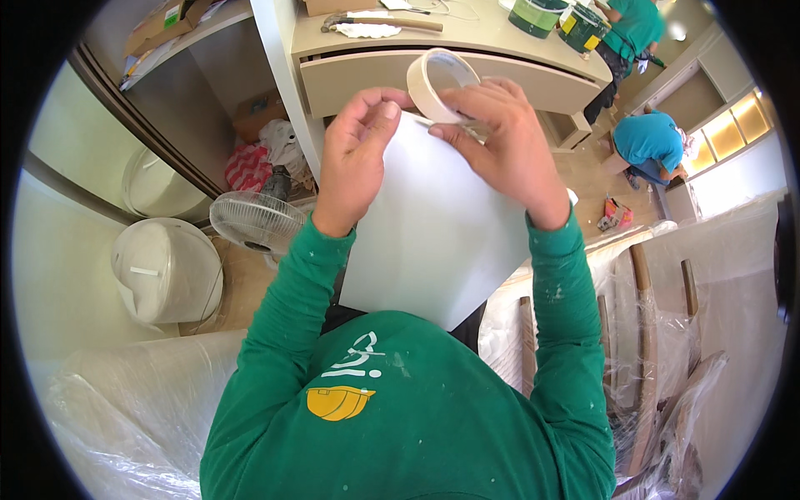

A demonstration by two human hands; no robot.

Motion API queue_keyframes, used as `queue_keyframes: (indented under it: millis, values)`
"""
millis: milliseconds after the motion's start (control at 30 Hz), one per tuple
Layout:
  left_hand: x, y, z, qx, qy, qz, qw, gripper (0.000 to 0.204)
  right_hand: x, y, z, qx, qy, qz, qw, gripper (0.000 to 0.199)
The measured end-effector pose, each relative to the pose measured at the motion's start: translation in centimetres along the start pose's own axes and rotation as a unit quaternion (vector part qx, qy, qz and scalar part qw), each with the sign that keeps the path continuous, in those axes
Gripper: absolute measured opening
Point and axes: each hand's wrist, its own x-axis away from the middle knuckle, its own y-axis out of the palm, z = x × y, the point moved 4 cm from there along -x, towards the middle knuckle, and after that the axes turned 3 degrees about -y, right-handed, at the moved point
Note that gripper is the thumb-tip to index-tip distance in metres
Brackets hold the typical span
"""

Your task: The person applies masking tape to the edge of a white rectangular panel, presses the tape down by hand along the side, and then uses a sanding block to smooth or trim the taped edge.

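Here in the lap lies a pale sheet [437, 221], its lower corner toward the green shirt and its top edge up between the hands. The left hand [358, 158] is at that edge, thumb and fingers drawn narrow; whether they pinch the sheet or a tape end, I can't tell. And the right hand [510, 142] has the roll of tape [422, 90], fingers curled on its right side, thumb below! The roll stands tilted right above the sheet's top edge, between the two hands, close to the left fingertips.

Off to the left there's a fan [257, 218], and beyond it a rounded white bulk [171, 279]. On the right, plastic-wrapped furniture [646, 325] crowds near the elbow.

Just past the roll runs the front edge of the surface [492, 35], a drawer [367, 82] under it, leaving little room ahead; floor [587, 179] opens to the right. Left of the drawer, a cabinet compartment holds striped cloth [247, 167] and white cloth [281, 140]. Up on the surface, a hammer [387, 23] and two green buckets [533, 17], contents not readable. Farther back, two people work.
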Motion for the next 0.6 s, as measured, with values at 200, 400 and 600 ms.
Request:
queue_keyframes:
  millis: [200,400,600]
  values:
    - [-0.5,-0.4,1.4,0.008,-0.071,-0.037,0.997,0.030,-0.3,-1.1,2.6,-0.164,0.078,-0.091,0.979,0.033]
    - [-0.8,-1.4,0.7,0.000,-0.065,-0.088,0.994,0.028,1.3,-0.5,3.2,-0.290,0.180,-0.101,0.935,0.035]
    - [-1.1,-1.0,1.0,-0.053,0.005,-0.054,0.997,0.024,1.3,0.1,3.2,-0.287,0.160,-0.097,0.939,0.038]
